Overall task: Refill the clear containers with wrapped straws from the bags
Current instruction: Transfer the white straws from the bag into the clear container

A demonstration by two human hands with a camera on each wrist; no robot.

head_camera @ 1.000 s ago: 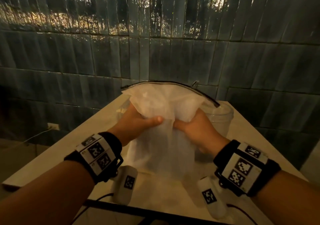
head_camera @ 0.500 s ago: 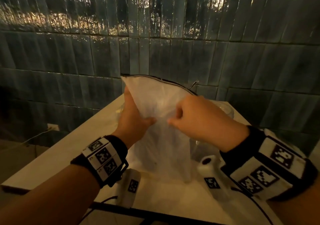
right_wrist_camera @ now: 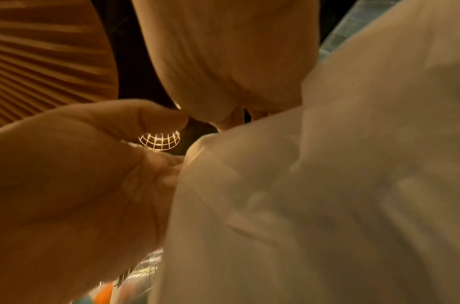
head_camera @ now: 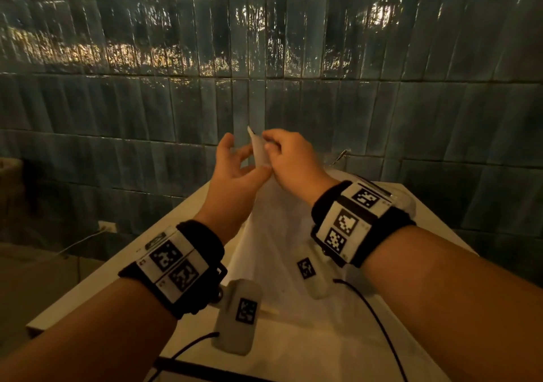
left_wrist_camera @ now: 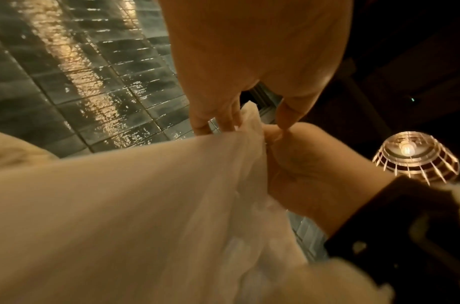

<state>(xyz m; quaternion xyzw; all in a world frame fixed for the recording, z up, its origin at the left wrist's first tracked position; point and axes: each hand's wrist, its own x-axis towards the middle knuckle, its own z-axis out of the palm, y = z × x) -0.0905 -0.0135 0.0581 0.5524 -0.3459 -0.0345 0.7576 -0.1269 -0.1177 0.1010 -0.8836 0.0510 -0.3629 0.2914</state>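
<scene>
A white translucent plastic bag [head_camera: 273, 234] hangs stretched from the table up to my raised hands. My right hand [head_camera: 266, 146] pinches its top corner in front of the tiled wall. My left hand [head_camera: 244, 161] is just left of it, fingers loosely spread, fingertips touching the film below the pinch and thumb off the bag. In the right wrist view the bag [right_wrist_camera: 327, 185] fills the right side. A clear container [head_camera: 407, 205] stands at the back right of the table, mostly hidden behind my right wrist. No straws can be made out through the bag.
The white table [head_camera: 88, 302] ends in an edge on the left, with floor beyond. The dark tiled wall [head_camera: 147, 117] stands close behind it. A wall outlet [head_camera: 105, 227] with a cable sits low on the left. A caged lamp [left_wrist_camera: 416, 156] hangs overhead.
Both hands let go of the bag's middle and rose. The right hand now pinches the top corner and the bag is pulled up taut; the left hand has opened.
</scene>
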